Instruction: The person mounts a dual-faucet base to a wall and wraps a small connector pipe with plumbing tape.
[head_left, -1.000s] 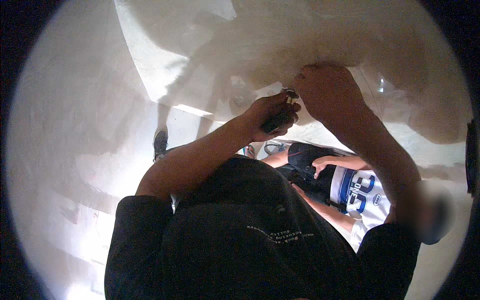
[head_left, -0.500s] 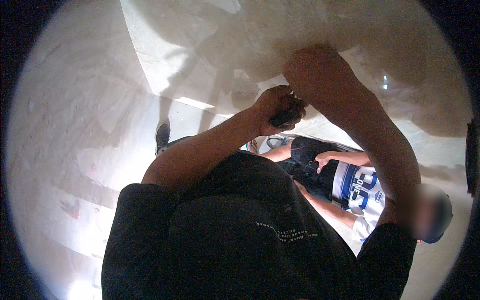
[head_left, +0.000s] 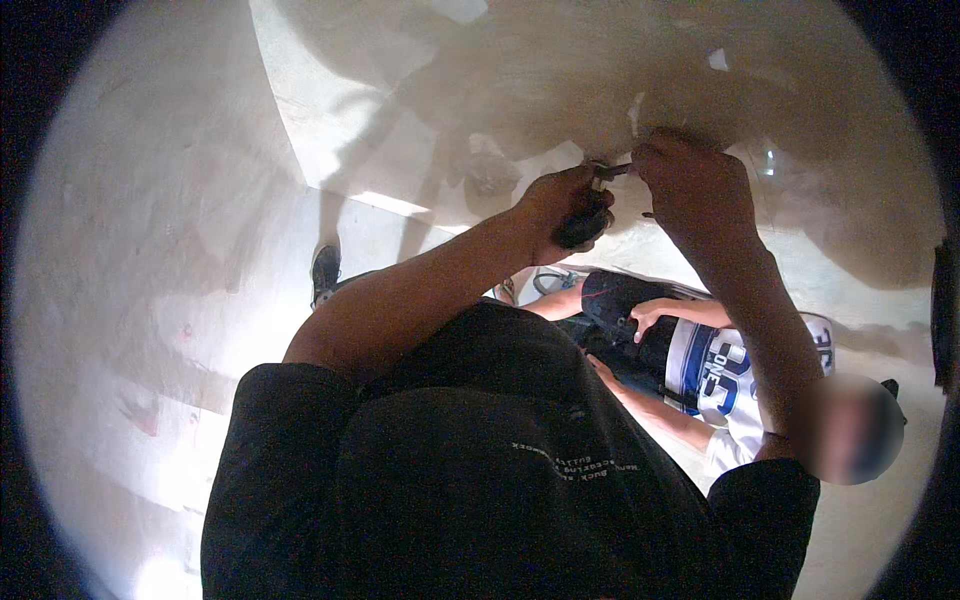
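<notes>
My left hand [head_left: 563, 208] is wrapped round a dark-handled tool [head_left: 584, 226] with a pale metal part near its top. Its exact kind is too dark to tell. Close beside it, my right hand [head_left: 695, 185] is closed, palm hidden, with fingertips by a thin metal piece [head_left: 617, 170]. That piece spans the small gap between my hands and meets the top of the tool. Both hands are in front of a smooth, grey-beige plastered wall [head_left: 520, 80], where their shadows fall.
Below my right arm, another person in a white and blue jersey [head_left: 725, 385] sits with their hands near their lap. A second plastered wall [head_left: 150, 230] rises at the left. A dark shoe [head_left: 325, 270] stands on the pale floor [head_left: 370, 235] near the wall corner.
My right hand has swung down from higher on the wall and turned towards my left hand. The thin metal piece now shows between them. My left hand has shifted slightly right.
</notes>
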